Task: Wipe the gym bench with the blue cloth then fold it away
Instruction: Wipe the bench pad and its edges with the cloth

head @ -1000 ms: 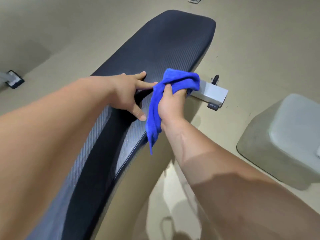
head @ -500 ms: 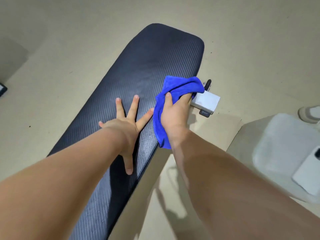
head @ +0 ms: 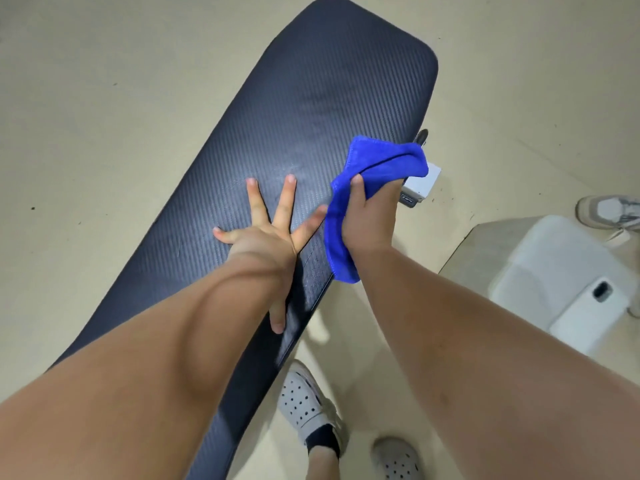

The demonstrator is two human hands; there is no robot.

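The gym bench (head: 311,109) is a long dark pad with a ribbed texture, running from bottom left to top right. My left hand (head: 266,237) lies flat on the pad's middle with its fingers spread wide. My right hand (head: 369,220) grips the bunched blue cloth (head: 384,161) at the pad's right edge. Part of the cloth hangs down below the hand along the edge, and part sticks out above it.
A white bench foot (head: 420,183) with a black knob shows just right of the cloth. A pale stool (head: 540,268) with a white phone (head: 588,310) on it stands at the right. My feet in white clogs (head: 304,403) are on the beige floor; another person's shoe (head: 609,211) is at far right.
The view tilted down and pulled back, so my feet and the stool appear. My left hand went from gripping the pad's edge to lying flat. The right hand keeps the cloth at the edge.
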